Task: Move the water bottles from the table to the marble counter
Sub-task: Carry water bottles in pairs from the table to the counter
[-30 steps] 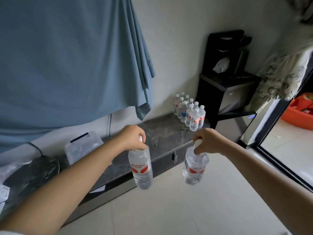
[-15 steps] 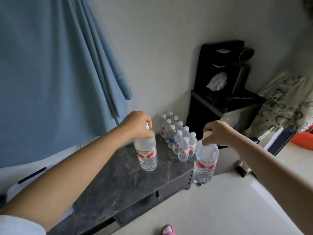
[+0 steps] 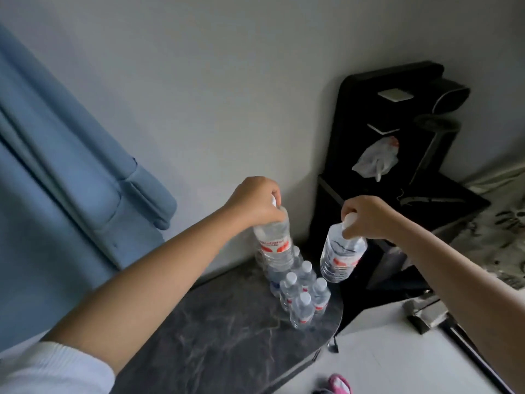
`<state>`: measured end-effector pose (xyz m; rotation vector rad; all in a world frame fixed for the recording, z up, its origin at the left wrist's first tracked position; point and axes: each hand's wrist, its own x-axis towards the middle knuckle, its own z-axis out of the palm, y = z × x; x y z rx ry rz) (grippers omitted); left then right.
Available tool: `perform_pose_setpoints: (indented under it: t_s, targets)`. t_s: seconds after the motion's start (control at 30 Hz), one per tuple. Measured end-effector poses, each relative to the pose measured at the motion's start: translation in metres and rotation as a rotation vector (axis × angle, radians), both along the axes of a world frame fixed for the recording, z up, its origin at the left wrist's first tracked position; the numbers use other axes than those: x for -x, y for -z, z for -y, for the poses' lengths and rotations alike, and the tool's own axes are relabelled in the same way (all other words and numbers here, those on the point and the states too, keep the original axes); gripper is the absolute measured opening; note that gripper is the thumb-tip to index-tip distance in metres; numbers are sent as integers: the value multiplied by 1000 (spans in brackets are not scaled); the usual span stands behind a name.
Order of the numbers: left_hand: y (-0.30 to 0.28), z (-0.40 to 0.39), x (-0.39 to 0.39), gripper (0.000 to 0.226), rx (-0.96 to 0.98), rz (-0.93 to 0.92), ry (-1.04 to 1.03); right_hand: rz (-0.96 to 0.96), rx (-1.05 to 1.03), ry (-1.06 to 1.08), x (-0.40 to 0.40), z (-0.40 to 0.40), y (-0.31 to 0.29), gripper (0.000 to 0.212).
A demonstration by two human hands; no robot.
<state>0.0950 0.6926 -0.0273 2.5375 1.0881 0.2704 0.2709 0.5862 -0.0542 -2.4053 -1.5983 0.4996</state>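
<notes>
My left hand [image 3: 255, 201] grips the cap end of a clear water bottle with a red label [image 3: 275, 245], which hangs above the group of bottles on the counter. My right hand [image 3: 366, 218] holds a second water bottle [image 3: 341, 255] by its white cap, tilted, just right of the counter's far end. Several small capped bottles [image 3: 302, 294] stand clustered at the rounded right end of the dark marble counter [image 3: 216, 336].
A black shelf unit [image 3: 397, 166] with a white plastic bag [image 3: 376, 157] stands right of the counter against the grey wall. A blue curtain [image 3: 56, 166] hangs at left. A pink slipper [image 3: 339, 383] shows on the pale floor below.
I have come closer to the counter's right end. Both hands have carried their bottles forward, and the left bottle now hangs over the cluster of standing bottles.
</notes>
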Motion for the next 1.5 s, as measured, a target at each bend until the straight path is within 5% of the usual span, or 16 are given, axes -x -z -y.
perform_pose_setpoints:
  t_s: [0.23,0.47,0.57,1.23,1.5]
  targets:
    - [42,-59,-105,21,104,61,-168,72,178,-146,-78,-71,38,17]
    - [93,-109,-179,23,183,-59,-217,79,275,-245,-120,-122,92,53]
    - [118,-127,-201,25,220,-122,-221,65,317,-215,-130,-140,118,41]
    - [282,-208,-232,36,340,-437,-152,-189,421,-32,-128,-197,247,43]
    - [320,-220,-228,39,378,-408,-183,-210,409,-29,-124,-213,270,41]
